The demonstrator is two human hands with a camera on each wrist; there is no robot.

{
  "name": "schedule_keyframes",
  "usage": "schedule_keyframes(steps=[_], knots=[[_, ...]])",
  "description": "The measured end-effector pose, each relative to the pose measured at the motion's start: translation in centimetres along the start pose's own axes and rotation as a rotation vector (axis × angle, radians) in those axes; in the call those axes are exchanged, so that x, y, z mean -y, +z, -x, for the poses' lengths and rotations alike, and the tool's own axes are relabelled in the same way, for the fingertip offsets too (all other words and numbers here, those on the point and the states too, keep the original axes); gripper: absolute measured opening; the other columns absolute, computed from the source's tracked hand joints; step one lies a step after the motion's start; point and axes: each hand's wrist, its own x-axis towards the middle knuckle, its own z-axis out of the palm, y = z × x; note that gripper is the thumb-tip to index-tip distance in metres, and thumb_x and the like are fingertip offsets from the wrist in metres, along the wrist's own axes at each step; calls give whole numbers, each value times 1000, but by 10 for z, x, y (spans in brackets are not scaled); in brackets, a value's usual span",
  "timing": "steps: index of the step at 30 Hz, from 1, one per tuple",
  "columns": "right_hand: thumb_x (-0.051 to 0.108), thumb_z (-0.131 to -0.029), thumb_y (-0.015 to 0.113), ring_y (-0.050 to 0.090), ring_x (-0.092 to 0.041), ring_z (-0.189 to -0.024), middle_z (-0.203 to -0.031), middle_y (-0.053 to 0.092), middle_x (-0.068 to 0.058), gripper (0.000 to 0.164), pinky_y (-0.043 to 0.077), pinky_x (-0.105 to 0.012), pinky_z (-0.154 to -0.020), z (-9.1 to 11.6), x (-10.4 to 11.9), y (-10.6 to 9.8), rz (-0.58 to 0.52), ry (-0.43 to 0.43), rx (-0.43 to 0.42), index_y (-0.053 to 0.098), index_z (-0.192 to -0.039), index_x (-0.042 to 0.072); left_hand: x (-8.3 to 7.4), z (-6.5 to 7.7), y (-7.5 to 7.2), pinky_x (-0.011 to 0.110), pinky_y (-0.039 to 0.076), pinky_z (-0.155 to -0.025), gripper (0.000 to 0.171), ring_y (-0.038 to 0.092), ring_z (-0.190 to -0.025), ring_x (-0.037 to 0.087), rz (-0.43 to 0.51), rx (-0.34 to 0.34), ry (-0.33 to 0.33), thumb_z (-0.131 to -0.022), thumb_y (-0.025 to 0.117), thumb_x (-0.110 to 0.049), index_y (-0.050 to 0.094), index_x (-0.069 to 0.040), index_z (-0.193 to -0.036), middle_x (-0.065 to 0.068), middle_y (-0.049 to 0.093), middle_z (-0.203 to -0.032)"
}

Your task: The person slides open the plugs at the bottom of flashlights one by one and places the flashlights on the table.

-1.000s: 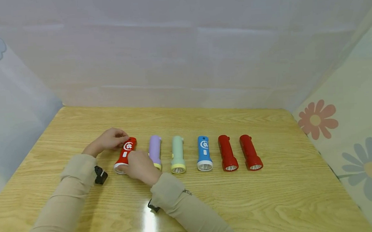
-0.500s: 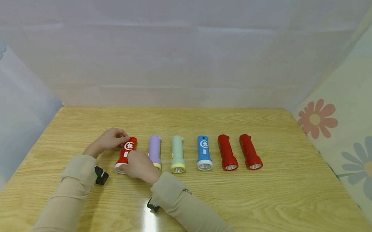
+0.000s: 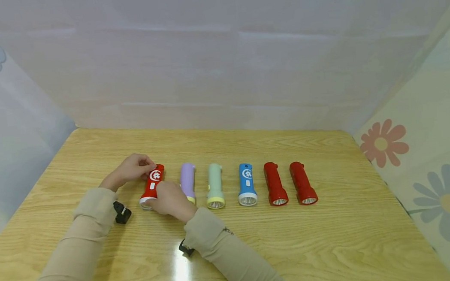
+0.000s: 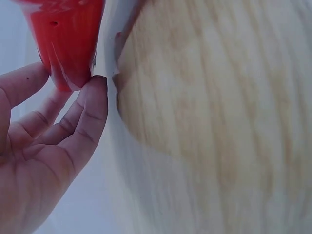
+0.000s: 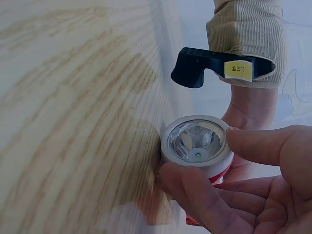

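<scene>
A red flashlight [image 3: 155, 176] with a white head and a white emblem lies at the left end of a row on the wooden table. My left hand [image 3: 133, 166] pinches its tail end between thumb and fingers, as the left wrist view shows on the red tail [image 4: 70, 46]. At the front, my right hand [image 3: 170, 198] grips the white-rimmed head; in the right wrist view, thumb and fingers hold either side of the lens [image 5: 197, 141]. Beside my right hand lies a purple flashlight [image 3: 187, 176], its yellow head partly covered by that hand.
To the right along the row lie a mint green flashlight [image 3: 214, 180], a blue flashlight [image 3: 245, 178] and two red ones, a nearer one [image 3: 275, 184] and an outermost one [image 3: 302, 182]. Cloth walls stand behind and beside the table [image 3: 332, 245].
The held flashlight's head end has shifted slightly to the right, so it lies a touch straighter. Both hands keep their hold; the other flashlights stay put.
</scene>
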Motion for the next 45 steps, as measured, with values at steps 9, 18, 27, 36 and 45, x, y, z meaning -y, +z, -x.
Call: schedule_keyframes(steps=[9, 18, 27, 36, 45], knots=[[36, -81, 67, 45, -8, -52, -61, 50, 5, 27, 33, -17, -46, 0, -4, -2, -31, -27, -6, 59, -76, 10, -2, 6, -1, 28, 50, -65, 23, 58, -70, 14, 20, -43, -4, -92, 52, -10, 56, 11, -101, 12, 62, -87], [36, -81, 68, 45, -8, -52, -59, 49, 5, 28, 33, -17, -46, 0, -5, -3, -41, -8, 1, 58, -74, 11, -3, 9, 0, 28, 50, -63, 23, 57, -69, 14, 15, -88, 16, -92, 54, -13, 57, 9, -99, 11, 62, -83], [41, -77, 70, 46, -9, -53, -61, 49, 6, 32, 34, -18, -48, -2, -6, -3, -77, 5, 12, 57, -75, 12, -8, 13, 0, 32, 51, -68, 26, 57, -75, 14, -6, -128, 43, -92, 54, -16, 57, 8, -102, 15, 61, -91], [37, -80, 68, 45, -9, -51, -58, 48, 4, 30, 34, -18, -46, -3, -6, -4, -145, 33, 39, 55, -70, 12, -8, 16, 1, 34, 51, -68, 26, 58, -75, 13, 9, -159, 62, -92, 54, -16, 57, 8, -102, 17, 61, -93], [34, -78, 71, 44, -9, -49, -56, 49, 4, 28, 35, -19, -45, -5, -6, -4, -218, 52, 46, 56, -69, 12, -7, 19, 1, 34, 51, -69, 27, 58, -78, 18, 14, -186, 67, -93, 53, -17, 57, 7, -105, 19, 59, -97]])
